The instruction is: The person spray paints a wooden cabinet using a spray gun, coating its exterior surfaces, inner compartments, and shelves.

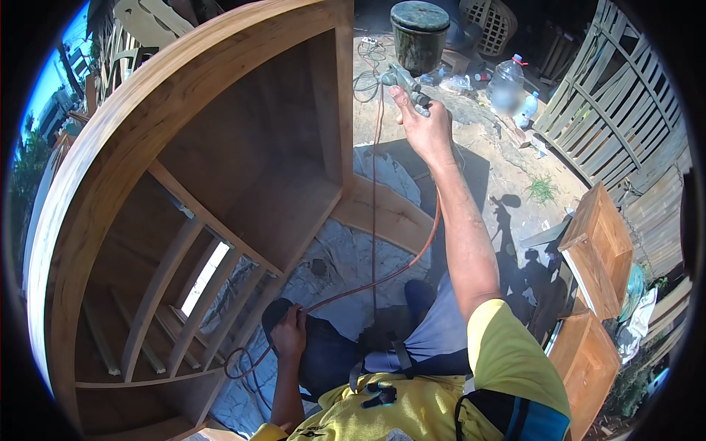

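My right hand (428, 136) is stretched out ahead and wrapped round a metal spray gun (401, 79), held beyond the cabinet's right edge. A reddish-orange hose (397, 275) runs back from the gun side in a loop across my lap. Close to my knee, my left hand (289, 332) is closed on the hose, its fingers partly hidden. To my left stands a large brown wooden cabinet (340, 110) with open compartments. Several slats (151, 301) cross its lower opening, and its long outer edge catches bright sunlight.
Crumpled sheeting (331, 253) lies under the cabinet. A dark lidded bucket (419, 40) and plastic bottles (507, 81) stand at the far side. Wooden drawers (599, 250) lie at right, below a slatted panel (614, 92). A thin dark cord (375, 184) passes in front of me.
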A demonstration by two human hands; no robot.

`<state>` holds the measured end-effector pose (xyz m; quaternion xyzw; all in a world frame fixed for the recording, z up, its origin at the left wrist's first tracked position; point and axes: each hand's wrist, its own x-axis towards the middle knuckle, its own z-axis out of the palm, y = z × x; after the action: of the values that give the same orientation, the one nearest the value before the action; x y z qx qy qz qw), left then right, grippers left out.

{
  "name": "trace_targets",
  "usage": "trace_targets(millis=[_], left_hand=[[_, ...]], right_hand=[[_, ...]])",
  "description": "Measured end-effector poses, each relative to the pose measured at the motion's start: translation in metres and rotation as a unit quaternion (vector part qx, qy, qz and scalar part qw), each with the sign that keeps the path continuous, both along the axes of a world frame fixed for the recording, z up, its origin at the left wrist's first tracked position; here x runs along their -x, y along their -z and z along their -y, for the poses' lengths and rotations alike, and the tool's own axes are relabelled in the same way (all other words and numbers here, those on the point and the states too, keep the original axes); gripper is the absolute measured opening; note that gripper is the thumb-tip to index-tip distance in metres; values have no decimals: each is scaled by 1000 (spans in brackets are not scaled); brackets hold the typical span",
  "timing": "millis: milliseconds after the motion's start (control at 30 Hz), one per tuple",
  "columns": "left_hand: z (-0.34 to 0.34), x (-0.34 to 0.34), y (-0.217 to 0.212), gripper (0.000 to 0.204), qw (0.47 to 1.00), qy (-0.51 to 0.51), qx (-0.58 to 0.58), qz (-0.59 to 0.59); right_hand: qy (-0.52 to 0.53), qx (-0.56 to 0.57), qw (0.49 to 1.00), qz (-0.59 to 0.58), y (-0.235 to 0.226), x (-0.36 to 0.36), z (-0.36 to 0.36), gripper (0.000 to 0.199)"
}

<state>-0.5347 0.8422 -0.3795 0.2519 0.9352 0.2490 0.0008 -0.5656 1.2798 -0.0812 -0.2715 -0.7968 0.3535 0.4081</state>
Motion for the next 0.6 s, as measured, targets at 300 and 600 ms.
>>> trace_targets(millis=[300,600], left_hand=[[-21,-6,-2,19,1000,28,-9,2],[-8,-11,-40,16,999,-32,-3,-39]], right_hand=[[-55,-28,985,-162,-58,31,-58,64],[-123,162,978,-40,97,12,-112,59]])
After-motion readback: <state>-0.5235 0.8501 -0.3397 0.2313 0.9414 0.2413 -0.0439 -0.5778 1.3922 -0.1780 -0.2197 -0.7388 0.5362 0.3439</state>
